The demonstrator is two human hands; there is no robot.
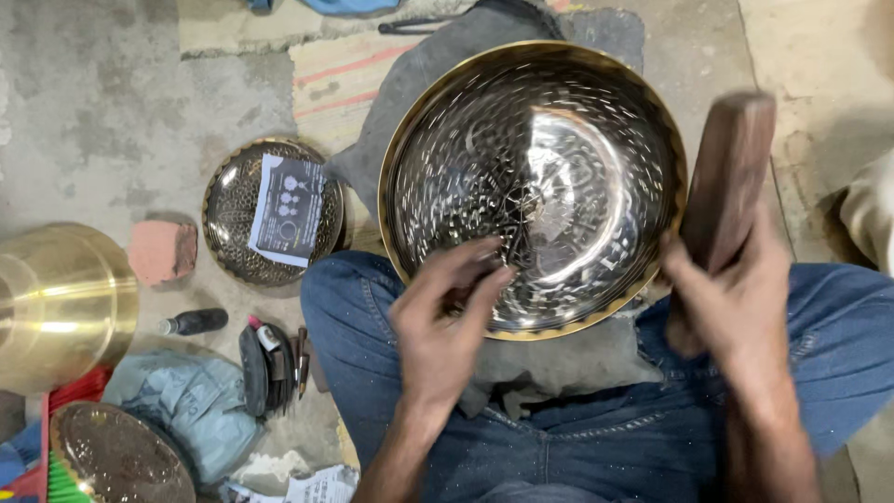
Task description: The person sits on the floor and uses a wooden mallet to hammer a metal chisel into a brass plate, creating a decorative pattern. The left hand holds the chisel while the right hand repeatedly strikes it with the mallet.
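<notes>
A large shiny brass bowl [559, 121] with an engraved pattern inside rests on a grey cloth [559, 359] over my lap. My left hand [447, 317] reaches over the near rim, pinching a thin dark punch whose tip [515, 237] touches the bowl's inner surface near the middle. At the bowl's right edge my right hand [731, 298] grips a brown wooden block [731, 177], held upright and blurred by motion.
On the concrete floor to the left lie a smaller engraved bowl [237, 219] with a printed paper in it, a pinkish brick piece [160, 250], a golden brass vessel [56, 303], a small dark bottle [194, 321], a dark pouch with tools [265, 365] and a brown dish [116, 456].
</notes>
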